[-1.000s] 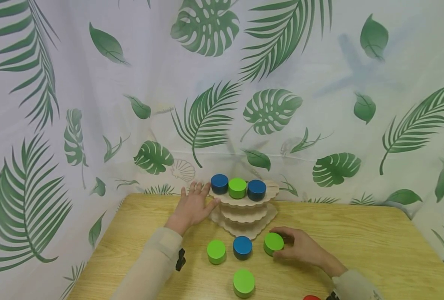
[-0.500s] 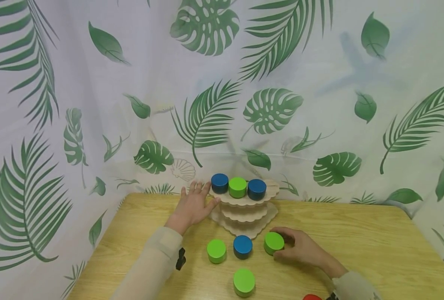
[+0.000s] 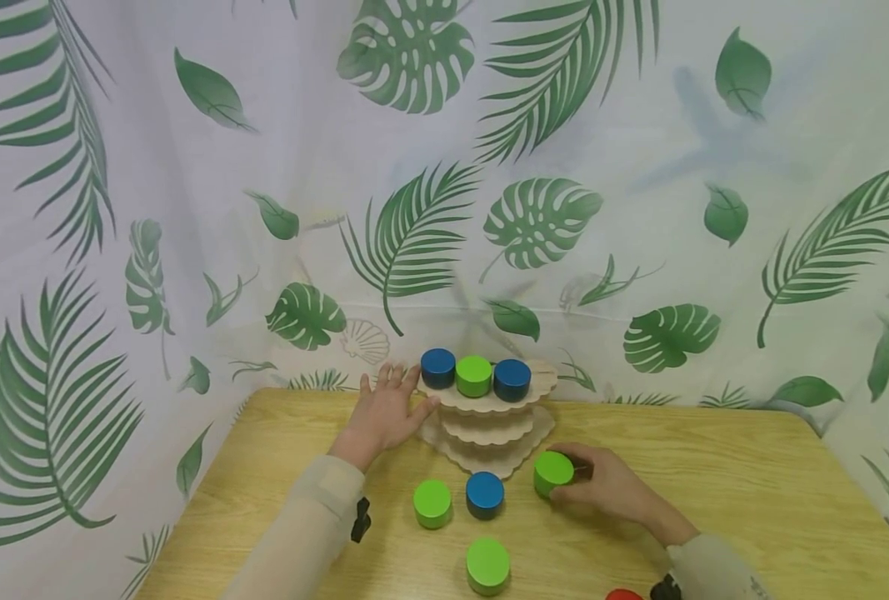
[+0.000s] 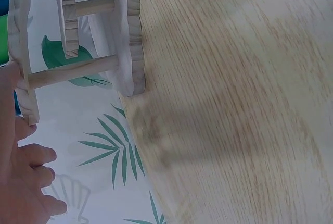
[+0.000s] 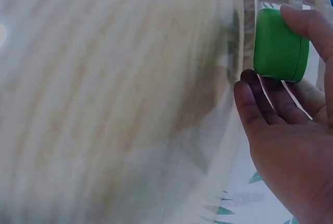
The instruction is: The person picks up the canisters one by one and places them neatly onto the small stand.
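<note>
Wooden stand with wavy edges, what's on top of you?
A blue cylinder, a green cylinder and another blue cylinder sit on the top tier. What's directly beneath them is covered.

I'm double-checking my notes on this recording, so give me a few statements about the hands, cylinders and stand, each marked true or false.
1. The right hand holds a green cylinder. True.
2. The left hand is well clear of the stand. False: it touches the stand's edge.
3. Three cylinders stand on the top tier. True.
4. The middle one of them is blue. False: it is green, with a blue one on each side.
5. The red thing shows whole in the head view. False: the bottom edge cuts it off.
</note>
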`<move>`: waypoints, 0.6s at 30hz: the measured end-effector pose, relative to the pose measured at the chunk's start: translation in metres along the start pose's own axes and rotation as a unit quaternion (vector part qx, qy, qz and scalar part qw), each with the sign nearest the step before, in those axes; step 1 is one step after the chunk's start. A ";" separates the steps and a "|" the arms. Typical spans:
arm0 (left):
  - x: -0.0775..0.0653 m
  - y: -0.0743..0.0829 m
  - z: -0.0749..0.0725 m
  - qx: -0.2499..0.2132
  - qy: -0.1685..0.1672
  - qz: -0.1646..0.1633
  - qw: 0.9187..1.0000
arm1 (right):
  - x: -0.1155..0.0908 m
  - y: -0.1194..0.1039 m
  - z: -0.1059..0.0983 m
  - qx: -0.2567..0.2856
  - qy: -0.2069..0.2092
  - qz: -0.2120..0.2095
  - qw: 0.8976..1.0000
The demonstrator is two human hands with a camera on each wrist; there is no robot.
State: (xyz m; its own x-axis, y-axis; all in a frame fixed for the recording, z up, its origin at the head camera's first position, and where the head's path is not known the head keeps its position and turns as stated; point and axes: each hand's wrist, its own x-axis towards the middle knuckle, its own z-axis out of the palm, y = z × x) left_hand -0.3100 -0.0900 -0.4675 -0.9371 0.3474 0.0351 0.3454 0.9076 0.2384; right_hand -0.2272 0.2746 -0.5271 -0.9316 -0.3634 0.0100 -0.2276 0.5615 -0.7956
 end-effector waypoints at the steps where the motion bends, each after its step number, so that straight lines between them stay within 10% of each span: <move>1: 0.000 0.000 0.000 0.002 0.001 -0.001 1.000 | 0.000 -0.001 -0.001 0.001 0.004 -0.001 1.000; 18: -0.002 0.001 -0.002 0.005 0.010 0.003 1.000 | 0.009 -0.024 -0.039 0.027 0.042 -0.036 0.998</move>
State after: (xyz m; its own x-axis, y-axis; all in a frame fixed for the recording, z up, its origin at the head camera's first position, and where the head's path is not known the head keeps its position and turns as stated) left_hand -0.3079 -0.0899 -0.4654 -0.9356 0.3485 0.0561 0.3518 0.9077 0.2289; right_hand -0.2417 0.2870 -0.4845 -0.9344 -0.3366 0.1166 -0.2806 0.4940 -0.8230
